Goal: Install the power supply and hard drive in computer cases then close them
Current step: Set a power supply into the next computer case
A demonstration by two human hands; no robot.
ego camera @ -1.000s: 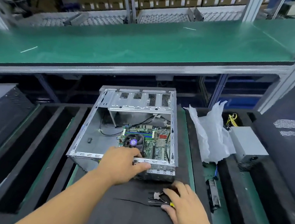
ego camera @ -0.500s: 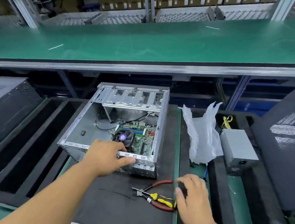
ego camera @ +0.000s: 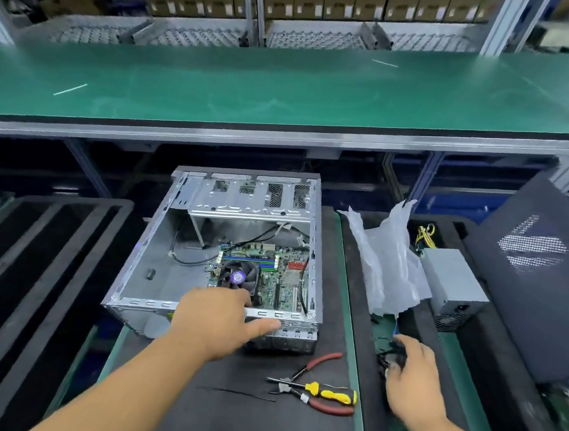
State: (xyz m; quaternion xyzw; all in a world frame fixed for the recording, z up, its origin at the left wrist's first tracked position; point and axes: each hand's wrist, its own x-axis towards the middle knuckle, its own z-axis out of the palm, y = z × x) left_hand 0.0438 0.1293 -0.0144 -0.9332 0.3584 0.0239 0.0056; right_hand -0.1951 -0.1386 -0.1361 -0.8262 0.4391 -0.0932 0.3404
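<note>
Single wide-angle view from head height, facing forward and steeply down. Close over an open computer case at centre, both forearms entering from the bottom edge, a green shelf bowed across the far top.

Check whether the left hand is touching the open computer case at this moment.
Touching. The head view shows the left hand lying over the near rim of the computer case, fingers hooked inside and thumb against the outer wall.
</note>
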